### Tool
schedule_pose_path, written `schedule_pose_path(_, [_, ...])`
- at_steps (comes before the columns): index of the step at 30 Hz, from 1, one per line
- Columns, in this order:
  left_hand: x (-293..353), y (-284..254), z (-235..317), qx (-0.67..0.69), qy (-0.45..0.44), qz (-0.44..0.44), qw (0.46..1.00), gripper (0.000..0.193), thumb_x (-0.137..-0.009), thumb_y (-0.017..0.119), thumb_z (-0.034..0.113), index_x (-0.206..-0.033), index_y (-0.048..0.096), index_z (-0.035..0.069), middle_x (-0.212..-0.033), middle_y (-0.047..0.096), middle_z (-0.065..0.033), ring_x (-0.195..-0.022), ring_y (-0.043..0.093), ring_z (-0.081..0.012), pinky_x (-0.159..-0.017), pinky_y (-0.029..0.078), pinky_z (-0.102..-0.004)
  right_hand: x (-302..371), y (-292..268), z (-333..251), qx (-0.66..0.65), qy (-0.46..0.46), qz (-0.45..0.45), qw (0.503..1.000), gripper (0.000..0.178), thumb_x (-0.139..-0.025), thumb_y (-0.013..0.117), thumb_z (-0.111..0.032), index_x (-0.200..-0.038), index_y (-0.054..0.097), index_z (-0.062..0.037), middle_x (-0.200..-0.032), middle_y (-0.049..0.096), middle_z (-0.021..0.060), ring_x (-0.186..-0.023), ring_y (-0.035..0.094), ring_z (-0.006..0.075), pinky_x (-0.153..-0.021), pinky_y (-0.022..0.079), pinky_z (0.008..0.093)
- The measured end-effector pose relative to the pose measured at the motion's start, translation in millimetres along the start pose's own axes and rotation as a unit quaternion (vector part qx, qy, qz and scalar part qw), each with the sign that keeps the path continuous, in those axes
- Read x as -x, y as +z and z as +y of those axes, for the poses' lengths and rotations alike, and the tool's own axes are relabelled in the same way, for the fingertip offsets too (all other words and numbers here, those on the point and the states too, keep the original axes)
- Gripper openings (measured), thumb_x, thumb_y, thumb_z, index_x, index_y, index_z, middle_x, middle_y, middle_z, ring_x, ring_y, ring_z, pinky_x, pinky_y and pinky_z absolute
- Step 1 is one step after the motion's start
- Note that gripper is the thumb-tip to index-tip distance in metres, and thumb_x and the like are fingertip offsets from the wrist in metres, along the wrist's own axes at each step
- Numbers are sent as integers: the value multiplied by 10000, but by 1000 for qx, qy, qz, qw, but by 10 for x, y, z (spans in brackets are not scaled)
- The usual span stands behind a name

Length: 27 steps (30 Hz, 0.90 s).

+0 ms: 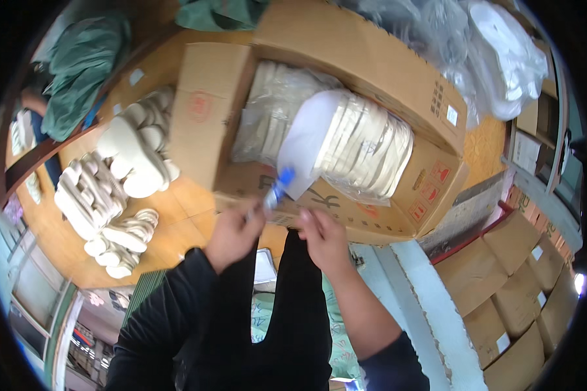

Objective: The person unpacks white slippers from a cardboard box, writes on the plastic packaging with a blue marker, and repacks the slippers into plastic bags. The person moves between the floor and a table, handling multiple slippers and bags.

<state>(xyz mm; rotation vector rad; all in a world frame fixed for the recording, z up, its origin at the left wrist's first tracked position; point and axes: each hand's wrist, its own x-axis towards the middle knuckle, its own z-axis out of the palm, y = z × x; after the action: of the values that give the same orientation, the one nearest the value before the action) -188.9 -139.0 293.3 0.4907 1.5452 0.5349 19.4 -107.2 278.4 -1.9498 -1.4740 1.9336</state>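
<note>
My left hand (233, 236) is closed round a blue-and-white marker pen (278, 187), its blue end pointing up and away over the box's near wall; motion blurs it. My right hand (325, 240) is beside it at the same wall, thumb and fingers drawn together; whatever they may hold is hidden. Before both hands stands an open cardboard box (218, 124). Inside, a tight row of cream shoe soles (365, 146) in clear plastic lies to the right, and another bagged stack (267, 111) to the left. A white sheet (310, 130) leans between the two stacks.
Loose cream soles (134, 156) lie in heaps on the orange floor at left. Clear bags of white soles (496, 52) are at upper right. Several closed cartons (502, 293) are stacked at lower right. A person in a green garment (88, 65) is at upper left.
</note>
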Motion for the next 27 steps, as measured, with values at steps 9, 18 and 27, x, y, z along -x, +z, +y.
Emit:
schedule_pose_path(9, [2223,-61,-298,-135,145,-105,974,287,-904,689,231,-1148,692,79,-922,722,-164,-828,701,-362,-744,566,-421,1838,400,-245,-263,188,-148,935,271,-1021,572,-121,-1260,495,-20,-1069,682,206,-791,700,240,-667,600,345])
schedule_pose_path(18, [3592,-83,-302,106,141,192,965,320,-1033,558,300,-1092,688,13,-840,704,-101,-784,696,-220,-760,551,-371,2442,171,-900,-214,-14,-202,956,301,-1008,607,-197,-1221,550,8,-902,685,143,-720,651,163,-615,537,268])
schedule_pose_path(27, [4715,199,-1549,515,-23,395,760,413,-1052,478,423,-1009,636,44,-577,461,9,-458,475,-95,-412,411,-273,3146,307,-1292,130,-87,-255,954,140,-991,628,-171,-1013,589,-38,-812,639,46,-625,620,124,-528,485,260])
